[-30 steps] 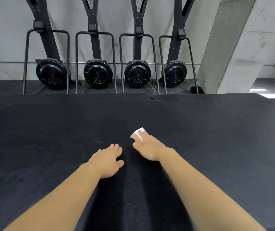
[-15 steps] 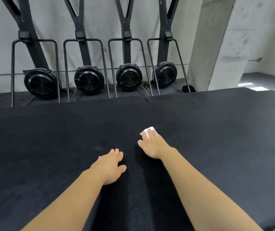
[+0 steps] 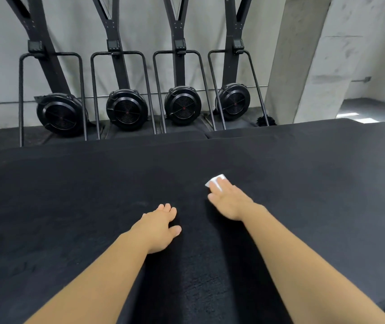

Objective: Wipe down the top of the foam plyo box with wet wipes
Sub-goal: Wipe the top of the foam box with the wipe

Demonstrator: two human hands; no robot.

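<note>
Limp wipe (image 3: 219,177) likely bunches, so the flat right hand (image 3: 230,202) pins it; flat left hand (image 3: 157,226) braces on the box (image 3: 70,218)

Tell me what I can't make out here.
Head view only:
- Wet wipe: mostly hidden under the right hand; one corner shows.
- Plyo box top: side and near edges cut off by the frame; forearms cover part.
- Wiped versus unwiped areas: unreadable on the black surface.
- Left hand: palm faces down, contact hidden.
</note>
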